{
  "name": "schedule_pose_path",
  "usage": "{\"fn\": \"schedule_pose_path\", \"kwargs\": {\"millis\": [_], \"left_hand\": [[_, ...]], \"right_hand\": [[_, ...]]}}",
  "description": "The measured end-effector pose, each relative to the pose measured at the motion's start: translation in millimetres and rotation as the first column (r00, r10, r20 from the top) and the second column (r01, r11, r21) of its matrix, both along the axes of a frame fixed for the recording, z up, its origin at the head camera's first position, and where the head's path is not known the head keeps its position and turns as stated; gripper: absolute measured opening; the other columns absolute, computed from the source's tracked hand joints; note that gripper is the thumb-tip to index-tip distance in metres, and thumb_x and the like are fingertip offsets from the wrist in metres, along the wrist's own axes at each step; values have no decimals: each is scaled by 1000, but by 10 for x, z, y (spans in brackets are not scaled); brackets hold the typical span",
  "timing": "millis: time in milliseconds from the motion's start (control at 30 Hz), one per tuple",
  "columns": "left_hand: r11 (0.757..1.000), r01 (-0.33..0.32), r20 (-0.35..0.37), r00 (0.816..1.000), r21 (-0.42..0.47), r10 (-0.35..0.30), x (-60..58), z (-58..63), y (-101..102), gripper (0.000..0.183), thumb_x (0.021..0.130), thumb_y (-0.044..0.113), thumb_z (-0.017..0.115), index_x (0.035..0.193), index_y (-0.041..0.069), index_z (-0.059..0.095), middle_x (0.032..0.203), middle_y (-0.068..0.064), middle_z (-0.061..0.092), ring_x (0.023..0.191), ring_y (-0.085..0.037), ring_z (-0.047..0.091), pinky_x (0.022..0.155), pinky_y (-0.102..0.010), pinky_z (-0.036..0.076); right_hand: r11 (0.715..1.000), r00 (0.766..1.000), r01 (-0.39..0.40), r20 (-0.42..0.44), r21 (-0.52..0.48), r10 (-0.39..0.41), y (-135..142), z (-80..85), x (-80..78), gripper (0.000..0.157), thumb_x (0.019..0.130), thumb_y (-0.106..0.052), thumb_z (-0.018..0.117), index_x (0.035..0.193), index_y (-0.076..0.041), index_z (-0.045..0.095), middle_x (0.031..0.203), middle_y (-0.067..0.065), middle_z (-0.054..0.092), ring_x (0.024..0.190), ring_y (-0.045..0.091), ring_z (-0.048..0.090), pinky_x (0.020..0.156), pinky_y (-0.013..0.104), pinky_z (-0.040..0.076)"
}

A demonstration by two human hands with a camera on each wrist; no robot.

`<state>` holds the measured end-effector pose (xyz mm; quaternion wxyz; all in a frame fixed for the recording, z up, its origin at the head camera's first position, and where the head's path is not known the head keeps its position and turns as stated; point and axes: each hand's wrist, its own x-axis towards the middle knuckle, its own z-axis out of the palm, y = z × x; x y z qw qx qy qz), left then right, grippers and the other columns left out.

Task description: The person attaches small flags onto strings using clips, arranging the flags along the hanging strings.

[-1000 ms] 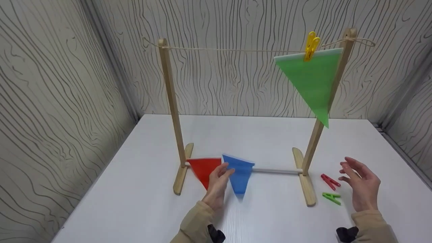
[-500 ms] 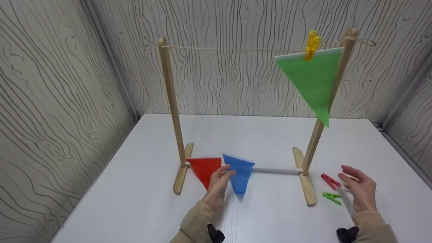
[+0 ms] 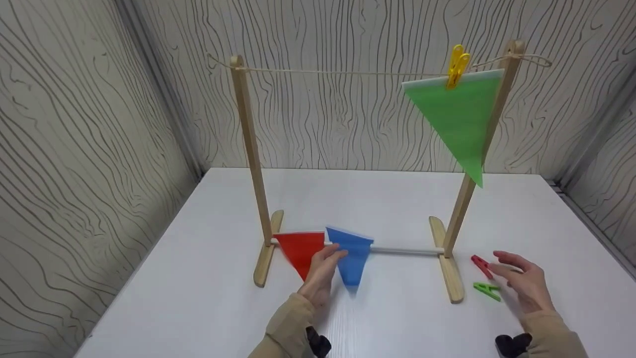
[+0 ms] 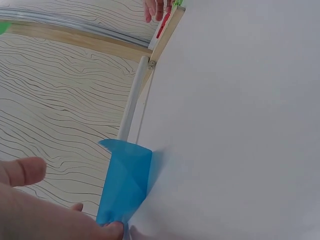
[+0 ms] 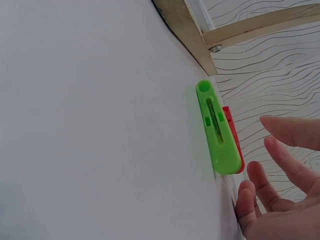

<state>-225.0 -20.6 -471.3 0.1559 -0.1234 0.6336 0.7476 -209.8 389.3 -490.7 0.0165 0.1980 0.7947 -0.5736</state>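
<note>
My left hand is over the inner edges of the red pennant and the blue pennant. In the left wrist view a fingertip overlaps the end of the blue pennant, with the thumb held well apart. Thumb and fingers spread, my right hand is just right of the red clothespin, a fingertip at its end. Nearer me lies a green clothespin. The right wrist view has the green clothespin partly covering the red one, and nothing between the fingers.
A wooden stand has a left post, a right post and a white crossbar low between them. A string joins the post tops. Yellow clothespins fasten a green pennant to it.
My right hand has moved left and down, from beside the clothespins to right at the red one. My left hand and the pennants have hardly moved.
</note>
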Motion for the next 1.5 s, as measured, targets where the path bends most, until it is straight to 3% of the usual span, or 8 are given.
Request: {"fn": "schedule_pose_path", "kwargs": {"millis": [133,300,567,733,833,1033,1200,1500], "left_hand": [[1000,-8,43,999,9,8,-13,5,1,59,97,30,63,148,10,43,164,-20,18,152,-47,15,126,-61,17],[1000,-14,73,997,16,13,-28,-1,1,61,97,33,63,148,10,40,164,-19,20,152,-46,16,126,-59,18],[999,-27,64,998,23,25,-51,-20,6,61,98,30,63,147,4,38,159,-19,29,149,-42,27,126,-54,25],[999,-40,31,999,33,39,-66,-42,15,56,98,26,63,144,0,44,154,-19,39,142,-38,39,123,-50,33],[998,-56,-20,998,-9,56,-81,-56,26,48,97,23,64,137,-2,54,146,-18,50,134,-35,48,119,-47,40],[981,-107,-165,983,-163,80,-116,-51,47,32,95,20,68,119,0,72,118,-13,70,108,-26,64,104,-42,54],[967,-151,-202,973,-205,109,-144,-34,75,24,93,21,72,110,5,76,107,-8,74,97,-21,66,95,-35,59],[962,-172,-183,974,-211,134,-204,-36,98,17,88,19,78,102,9,78,106,-8,71,102,-22,64,92,-33,58]], "right_hand": [[1000,1000,-22,14,-17,22,32,-12,-12,43,92,-32,73,133,-21,62,94,-35,51,90,-7,48,91,34,36],[999,999,-31,35,7,31,56,-21,-11,52,92,-36,74,138,-17,59,111,-19,54,104,5,45,99,40,36],[985,998,-56,31,161,51,95,-45,-13,68,90,-36,76,143,1,51,118,-5,61,92,-6,46,76,11,44],[975,997,-69,36,211,63,109,-67,-29,72,91,-37,75,144,4,48,128,15,59,96,1,47,76,13,42],[972,996,-82,43,220,75,122,-66,-30,73,90,-38,75,143,4,49,123,12,61,97,4,47,77,18,42],[971,994,-104,48,216,96,145,-50,-24,71,89,-39,76,141,3,51,101,-13,59,90,4,47,75,22,41],[969,994,-108,60,221,97,150,-36,-30,73,90,-40,75,143,4,50,106,-8,60,93,7,47,75,23,41],[958,993,-118,56,261,107,132,-34,-28,76,90,-41,75,143,7,48,116,5,64,93,7,48,75,19,41]]}}
